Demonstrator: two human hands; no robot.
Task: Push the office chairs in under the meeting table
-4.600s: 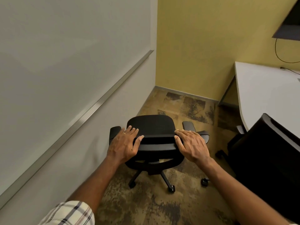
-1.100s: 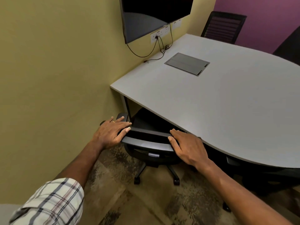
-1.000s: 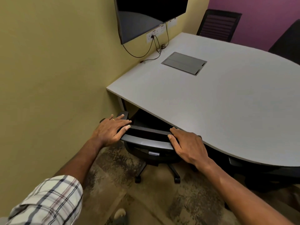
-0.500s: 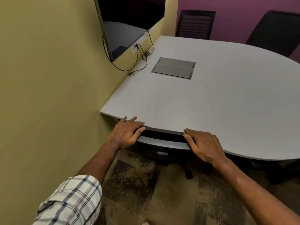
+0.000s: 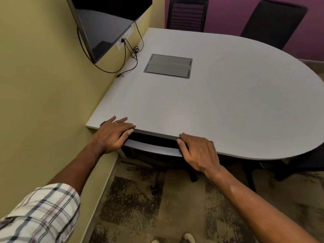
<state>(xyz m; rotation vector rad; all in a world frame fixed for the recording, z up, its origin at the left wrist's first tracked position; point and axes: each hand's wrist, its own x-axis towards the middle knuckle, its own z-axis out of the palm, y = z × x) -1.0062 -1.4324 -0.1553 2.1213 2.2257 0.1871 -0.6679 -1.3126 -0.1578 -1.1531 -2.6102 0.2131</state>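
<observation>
While the office chair [image 5: 154, 148] is sitting tucked under the meeting table [image 5: 219, 106], the left hand [image 5: 112, 134] and right hand [image 5: 199, 151] are lying flat, fingers loosely curled over its backrest, beside the yellow wall [image 5: 43, 85].

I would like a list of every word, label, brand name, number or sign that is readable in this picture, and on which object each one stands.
None can be read.
Wall screen: dark, no brand name visible.
Wall sockets: any marking is too small to read.
Cable hatch in the meeting table: plain, no label visible.
Office chair under the hands: no visible tag.
</observation>
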